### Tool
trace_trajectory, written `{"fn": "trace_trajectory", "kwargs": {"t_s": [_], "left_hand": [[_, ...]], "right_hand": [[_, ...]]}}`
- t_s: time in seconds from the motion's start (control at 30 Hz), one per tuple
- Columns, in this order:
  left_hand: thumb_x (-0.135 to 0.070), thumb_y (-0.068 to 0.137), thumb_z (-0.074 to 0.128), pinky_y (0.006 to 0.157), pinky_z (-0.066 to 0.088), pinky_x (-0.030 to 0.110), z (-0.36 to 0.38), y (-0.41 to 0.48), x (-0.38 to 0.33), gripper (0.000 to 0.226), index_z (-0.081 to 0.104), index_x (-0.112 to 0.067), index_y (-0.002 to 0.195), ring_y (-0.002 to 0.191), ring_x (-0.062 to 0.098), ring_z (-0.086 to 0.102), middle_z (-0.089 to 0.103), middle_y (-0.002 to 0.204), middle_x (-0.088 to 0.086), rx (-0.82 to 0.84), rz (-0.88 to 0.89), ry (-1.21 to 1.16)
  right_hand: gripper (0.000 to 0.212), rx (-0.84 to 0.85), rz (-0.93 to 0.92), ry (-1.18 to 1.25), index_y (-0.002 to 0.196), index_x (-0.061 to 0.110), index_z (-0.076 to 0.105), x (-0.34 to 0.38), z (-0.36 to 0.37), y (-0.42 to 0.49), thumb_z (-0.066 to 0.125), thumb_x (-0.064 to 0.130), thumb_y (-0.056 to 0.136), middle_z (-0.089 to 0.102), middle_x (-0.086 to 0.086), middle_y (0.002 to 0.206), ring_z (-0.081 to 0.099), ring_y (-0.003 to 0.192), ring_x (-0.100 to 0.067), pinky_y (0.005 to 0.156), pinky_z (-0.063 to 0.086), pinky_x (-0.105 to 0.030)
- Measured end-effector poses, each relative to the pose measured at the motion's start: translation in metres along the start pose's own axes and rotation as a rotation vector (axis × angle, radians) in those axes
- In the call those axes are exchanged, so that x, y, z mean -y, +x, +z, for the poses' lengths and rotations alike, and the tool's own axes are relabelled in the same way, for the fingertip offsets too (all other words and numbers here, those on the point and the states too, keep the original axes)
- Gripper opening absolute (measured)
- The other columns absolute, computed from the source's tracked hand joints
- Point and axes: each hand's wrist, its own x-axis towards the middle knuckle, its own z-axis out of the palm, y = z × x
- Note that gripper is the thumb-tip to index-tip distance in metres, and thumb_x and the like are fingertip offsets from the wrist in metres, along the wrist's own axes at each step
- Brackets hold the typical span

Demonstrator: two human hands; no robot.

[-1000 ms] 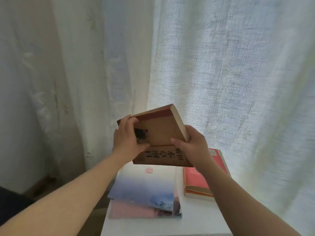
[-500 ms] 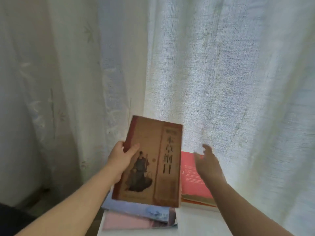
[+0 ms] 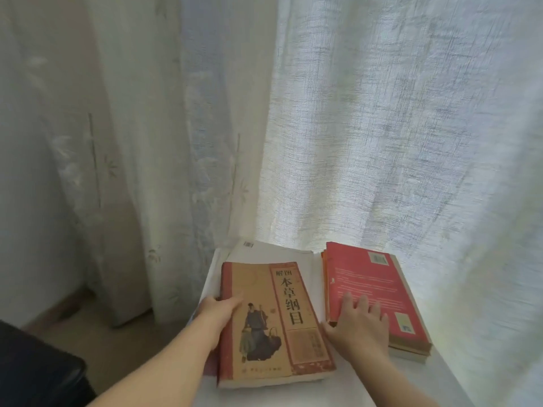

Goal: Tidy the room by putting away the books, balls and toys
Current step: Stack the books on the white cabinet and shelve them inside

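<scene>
Tabletop (image 3: 343, 389): brown book (image 3: 273, 321) in left fingers' (image 3: 235, 301) clasp, right fingers (image 3: 348, 301) flat atop red book (image 3: 367, 277)

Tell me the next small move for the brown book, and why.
Probably release it: the brown book already lies flat, slightly askew, on the white book, with the left hand gripping its spine edge. The right hand rests flat on the red book.

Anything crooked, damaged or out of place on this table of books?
Slightly. The brown book lies skewed on its pile; the white book beneath sticks out at the far end. The left hand grips its spine edge, the right hand rests flat on the red book, whose stack is neater.
</scene>
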Motion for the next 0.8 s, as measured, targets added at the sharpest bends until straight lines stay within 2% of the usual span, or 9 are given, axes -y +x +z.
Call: {"fn": "trace_trajectory", "kwargs": {"t_s": [0.1,0.2,0.33,0.4,0.47,0.53,0.63,0.73,0.8], "left_hand": [[-0.023,0.086,0.064,0.057,0.043,0.027,-0.011,0.001,0.005,0.032,0.06,-0.003,0.111,0.074,0.027,0.062,0.067,0.09,0.016,0.061,-0.055,-0.114],[-0.024,0.084,0.066,0.056,0.044,0.027,-0.011,0.001,0.011,0.039,0.057,-0.004,0.116,0.081,0.03,0.064,0.068,0.098,0.018,0.07,-0.034,-0.151],[-0.017,0.084,0.068,0.056,0.046,0.029,-0.008,-0.003,0.015,0.044,0.048,-0.008,0.122,0.083,0.029,0.064,0.065,0.1,0.016,0.041,-0.01,-0.144],[-0.015,0.084,0.068,0.056,0.046,0.029,-0.009,-0.003,0.014,0.046,0.046,-0.008,0.124,0.081,0.029,0.063,0.064,0.1,0.016,0.045,-0.004,-0.144],[-0.012,0.085,0.067,0.055,0.045,0.029,-0.009,-0.003,0.012,0.047,0.045,-0.008,0.126,0.078,0.027,0.062,0.063,0.099,0.016,0.058,-0.008,-0.156],[-0.01,0.086,0.066,0.055,0.044,0.029,-0.009,-0.003,0.01,0.048,0.042,-0.008,0.127,0.076,0.027,0.06,0.062,0.098,0.016,0.06,-0.01,-0.164],[-0.01,0.087,0.064,0.055,0.044,0.029,-0.006,-0.002,0.009,0.047,0.042,-0.008,0.129,0.076,0.026,0.06,0.062,0.099,0.015,0.054,0.002,-0.158],[-0.014,0.089,0.063,0.056,0.044,0.029,-0.006,-0.004,0.011,0.049,0.041,-0.009,0.132,0.077,0.024,0.059,0.061,0.099,0.012,0.044,0.031,-0.115],[-0.018,0.09,0.061,0.062,0.045,0.029,-0.005,-0.009,0.013,0.057,0.033,-0.01,0.139,0.082,0.023,0.057,0.059,0.111,0.011,0.032,0.082,-0.05]], "right_hand": [[0.072,-0.005,-0.022,0.023,0.143,0.015,0.027,0.002,-0.001,0.004,0.042,0.059,0.088,0.04,-0.011,0.141,0.035,0.13,-0.032,0.107,0.034,-0.04],[0.067,-0.033,-0.081,-0.044,0.146,0.012,0.02,0.002,0.002,0.007,0.043,0.045,0.092,0.048,-0.016,0.133,0.046,0.12,-0.035,0.099,0.043,-0.041],[0.067,-0.093,-0.262,-0.149,0.149,0.034,0.001,0.005,0.002,0.006,0.037,0.014,0.095,0.057,-0.02,0.113,0.061,0.097,-0.033,0.076,0.051,-0.035],[0.064,-0.085,-0.337,-0.269,0.146,0.038,0.01,0.006,-0.001,0.003,0.035,0.007,0.096,0.053,-0.024,0.117,0.061,0.1,-0.036,0.076,0.052,-0.037],[0.043,-0.095,-0.353,-0.349,0.134,0.025,0.037,0.006,-0.002,0.001,0.036,0.005,0.096,0.051,-0.023,0.121,0.06,0.103,-0.039,0.082,0.054,-0.041],[0.03,-0.109,-0.316,-0.365,0.121,0.014,0.05,0.004,-0.001,-0.001,0.037,0.003,0.096,0.05,-0.022,0.124,0.059,0.107,-0.042,0.084,0.055,-0.044],[0.026,-0.14,-0.289,-0.337,0.117,0.015,0.052,0.001,0.002,-0.006,0.039,0.005,0.096,0.049,-0.021,0.129,0.06,0.107,-0.04,0.083,0.056,-0.041],[0.029,-0.162,-0.286,-0.242,0.119,0.017,0.049,0.0,0.002,-0.007,0.042,0.003,0.095,0.05,-0.012,0.121,0.06,0.102,-0.031,0.083,0.055,-0.035],[0.033,-0.174,-0.267,-0.132,0.122,0.02,0.047,-0.004,-0.005,-0.009,0.042,0.004,0.094,0.05,-0.007,0.116,0.061,0.097,-0.027,0.08,0.053,-0.032]]}}
